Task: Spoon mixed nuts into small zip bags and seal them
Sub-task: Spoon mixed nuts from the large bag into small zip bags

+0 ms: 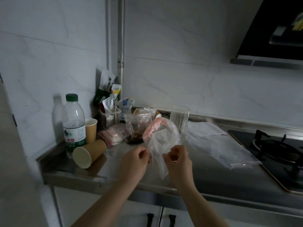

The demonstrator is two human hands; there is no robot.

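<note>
Zip bag [161, 145], pinched at its near end by left hand [135, 163] and right hand [177, 161], stretched lengthwise toward the bag of nuts [136, 128] just beyond.

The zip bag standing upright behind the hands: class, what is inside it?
The upright zip bag holds a small dark heap of mixed nuts at its bottom; the upper part looks empty. The bag held in the hands covers its right edge.

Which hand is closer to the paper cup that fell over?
Left. The left hand is just right of the tipped paper cup; the right hand is farther right, past the clear bag both hands hold.
</note>
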